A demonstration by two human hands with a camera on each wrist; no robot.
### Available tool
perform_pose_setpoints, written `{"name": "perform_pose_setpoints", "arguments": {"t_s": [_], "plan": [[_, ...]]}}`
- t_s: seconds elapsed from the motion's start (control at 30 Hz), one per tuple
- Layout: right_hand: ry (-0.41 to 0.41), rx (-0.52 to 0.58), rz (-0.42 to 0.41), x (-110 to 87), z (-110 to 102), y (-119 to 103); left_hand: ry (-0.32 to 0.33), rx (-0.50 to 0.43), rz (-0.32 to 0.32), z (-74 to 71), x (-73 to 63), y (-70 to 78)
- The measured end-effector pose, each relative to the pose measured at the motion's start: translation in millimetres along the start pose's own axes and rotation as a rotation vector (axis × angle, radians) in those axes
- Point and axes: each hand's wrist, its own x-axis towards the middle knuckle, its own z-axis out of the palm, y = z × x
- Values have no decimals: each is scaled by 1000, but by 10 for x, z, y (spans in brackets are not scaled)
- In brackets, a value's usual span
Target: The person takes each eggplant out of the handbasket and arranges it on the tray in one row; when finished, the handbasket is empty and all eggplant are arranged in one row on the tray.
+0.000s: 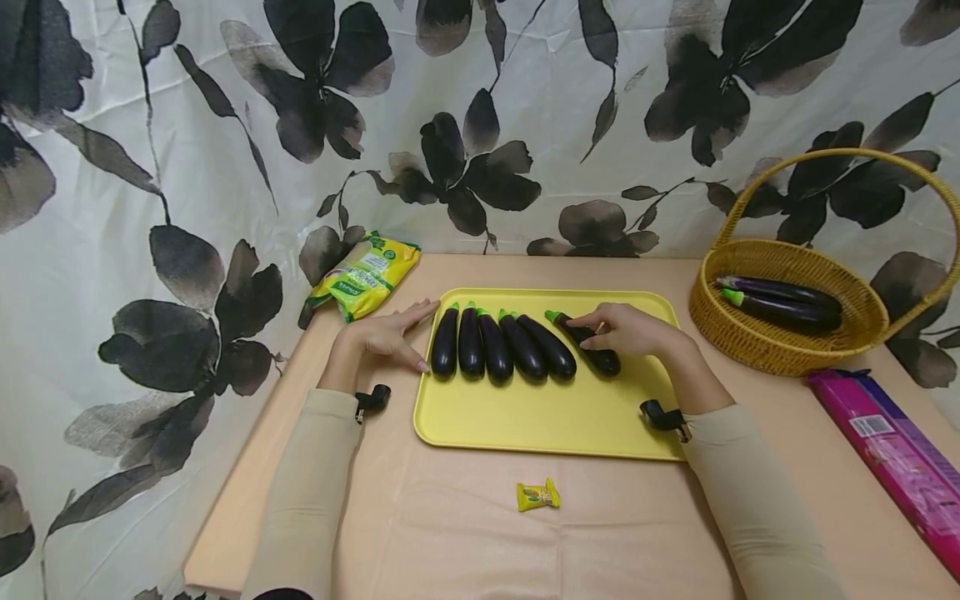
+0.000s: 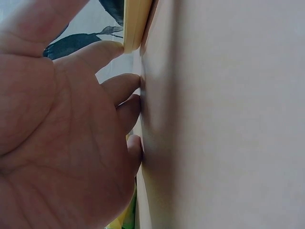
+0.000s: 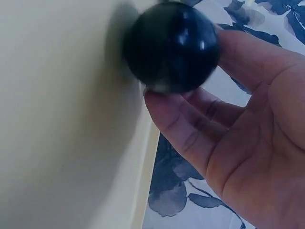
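Note:
Several dark eggplants (image 1: 497, 348) with green stems lie side by side on the left half of a yellow tray (image 1: 487, 417). A little to their right, my right hand (image 1: 628, 330) holds another eggplant (image 1: 602, 360) between thumb and fingers, just over the tray. Its round, shiny end (image 3: 174, 47) fills the top of the right wrist view. My left hand (image 1: 382, 335) rests at the tray's left edge with its fingers spread. In the left wrist view its fingertips touch the table and the tray's rim (image 2: 136, 24).
A wicker basket (image 1: 787, 354) with a tall handle stands at the right with eggplants (image 1: 783, 308) in it. Below it lies a pink-purple package (image 1: 892, 467). A yellow-green bag (image 1: 367, 275) is at the back left, and a small yellow wrapped candy (image 1: 537, 496) lies in front of the tray.

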Motion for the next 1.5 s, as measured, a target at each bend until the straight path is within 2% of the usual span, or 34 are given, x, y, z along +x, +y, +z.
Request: {"name": "perform_pose_setpoints", "arguments": {"t_s": [0.63,1.03,1.33,1.5], "plan": [[17,-10,-56,46,55,4,-5,14,16,-8,4,4],[32,-9,-22,35,56,-45,-7,-17,21,-6,-11,33],[20,11,-30,31,49,-30,-13,-19,13,-23,-17,45],[53,20,-6,2,32,-27,-20,-34,9,-23,-11,57]]}}
